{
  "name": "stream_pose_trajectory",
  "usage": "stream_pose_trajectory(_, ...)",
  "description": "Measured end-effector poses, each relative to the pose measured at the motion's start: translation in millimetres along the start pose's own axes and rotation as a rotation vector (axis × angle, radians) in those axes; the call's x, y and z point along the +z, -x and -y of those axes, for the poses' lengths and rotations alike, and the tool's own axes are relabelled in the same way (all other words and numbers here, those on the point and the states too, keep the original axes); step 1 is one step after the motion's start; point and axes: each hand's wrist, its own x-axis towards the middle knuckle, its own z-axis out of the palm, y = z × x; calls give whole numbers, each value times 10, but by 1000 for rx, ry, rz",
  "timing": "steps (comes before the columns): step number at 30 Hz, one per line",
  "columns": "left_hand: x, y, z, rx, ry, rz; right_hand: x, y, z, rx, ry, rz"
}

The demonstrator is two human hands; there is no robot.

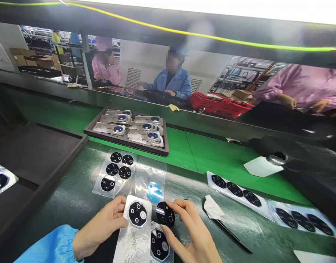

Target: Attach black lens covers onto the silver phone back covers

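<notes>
Facing a green-matted workbench (pixel 225 171), the head camera shows a co-worker in a blue smock (pixel 168 78) and a co-worker in a pink smock (pixel 106 67) beyond the bench, with a second pink-clad co-worker (pixel 302 87) at far right and a red stack of trays (pixel 219 104) between them. On the bench, a dark rectangular tray (pixel 126 143) holds silver-backed parts with round blue centres (pixel 110 128). Clear film sheets carrying black octagonal plates lie at centre (pixel 115 173) and at right (pixel 236 191). A white wipe (pixel 213 207) rests beside a slim black tool (pixel 233 235).

Left hand (pixel 100 226), in a blue sleeve (pixel 47 246): closed on the edge of a silver-backed card (pixel 135 237), which bears a black octagonal lens plate (pixel 137 214). Right hand (pixel 189 230): gripping a second black lens plate (pixel 165 214) between thumb and fingers, just beside the card. A third plate on a silver backing (pixel 159 244) lies beneath the right hand. A pale blue film disc (pixel 154 192) sits just above the plate held in the right hand.
</notes>
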Motion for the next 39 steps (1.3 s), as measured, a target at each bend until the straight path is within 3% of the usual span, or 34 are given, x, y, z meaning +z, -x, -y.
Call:
stream_pose_trajectory(14, 51, 14, -27, -1, 3, 14, -7, -18, 74, -29, -4, 1)
stream_pose_trajectory(23, 128, 16, 68, 110, -14, 81, 172, 23, 313, -95, -82, 46)
stream_pose_trajectory(39, 119, 12, 112, 137, -14, 97, 264, -28, 355, -170, -89, 81)
